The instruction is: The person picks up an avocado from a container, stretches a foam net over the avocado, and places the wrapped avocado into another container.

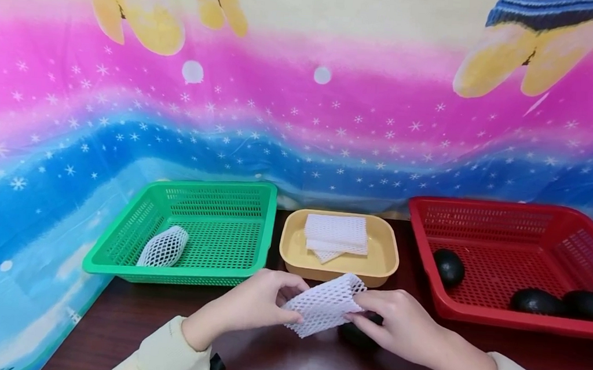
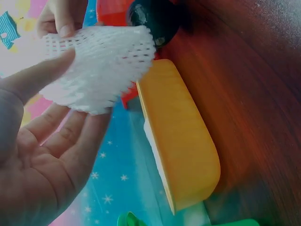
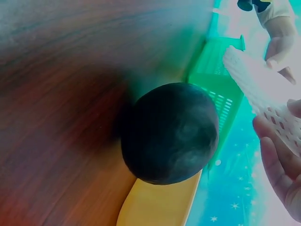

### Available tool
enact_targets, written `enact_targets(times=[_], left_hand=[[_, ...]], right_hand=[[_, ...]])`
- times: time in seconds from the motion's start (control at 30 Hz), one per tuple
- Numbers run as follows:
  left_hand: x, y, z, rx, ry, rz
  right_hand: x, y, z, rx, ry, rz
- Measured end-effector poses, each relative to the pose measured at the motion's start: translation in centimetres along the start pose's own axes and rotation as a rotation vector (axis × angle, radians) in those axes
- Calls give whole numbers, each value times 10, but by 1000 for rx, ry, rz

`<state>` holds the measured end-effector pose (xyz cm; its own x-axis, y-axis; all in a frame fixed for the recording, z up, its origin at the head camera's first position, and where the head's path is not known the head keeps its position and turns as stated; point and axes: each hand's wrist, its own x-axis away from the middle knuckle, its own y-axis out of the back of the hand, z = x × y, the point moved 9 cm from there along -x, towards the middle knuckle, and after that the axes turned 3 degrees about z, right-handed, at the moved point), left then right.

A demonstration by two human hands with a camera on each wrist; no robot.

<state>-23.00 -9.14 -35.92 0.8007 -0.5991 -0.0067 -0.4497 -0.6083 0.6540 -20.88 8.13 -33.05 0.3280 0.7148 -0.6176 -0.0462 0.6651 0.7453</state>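
Note:
A white foam net sleeve (image 1: 322,308) is stretched flat between both hands above the table. My left hand (image 1: 261,299) pinches its left end, thumb on top and fingers beneath, as the left wrist view shows. At the opposite end, my right hand (image 1: 401,326) pinches the sleeve's edge between thumb and fingers. Below the right hand, on the table, lies a shiny black oval fruit (image 3: 169,134), partly hidden by that hand in the head view; its exact kind is unclear. More folded white net sleeves (image 1: 337,232) lie in a yellow tray (image 1: 287,257) just behind the hands.
To the left stands a green basket (image 1: 179,277) holding one net-wrapped item (image 1: 166,247). A red basket (image 1: 500,317) at the right contains several black oval fruits (image 1: 448,268). A printed cloth (image 1: 292,103) hangs behind the dark wooden table (image 1: 282,364).

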Motion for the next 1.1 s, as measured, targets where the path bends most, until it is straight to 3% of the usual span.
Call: enact_targets(times=[0.2, 0.3, 0.43, 0.53, 0.73, 1.1], left_hand=[[-2, -10, 3, 27, 25, 43], [-4, -17, 5, 92, 41, 82], [-6, -23, 3, 133, 16, 123], [-7, -22, 2, 117, -2, 120], [-5, -12, 6, 116, 28, 84], [8, -1, 23, 98, 81, 25]], right_hand=[[-7, -3, 8, -78, 66, -6], [-9, -6, 14, -112, 91, 17], [-11, -9, 15, -116, 77, 51], [-11, -8, 14, -95, 73, 54], [-14, 2, 16, -61, 106, 17], [1, 13, 2, -50, -90, 136]])
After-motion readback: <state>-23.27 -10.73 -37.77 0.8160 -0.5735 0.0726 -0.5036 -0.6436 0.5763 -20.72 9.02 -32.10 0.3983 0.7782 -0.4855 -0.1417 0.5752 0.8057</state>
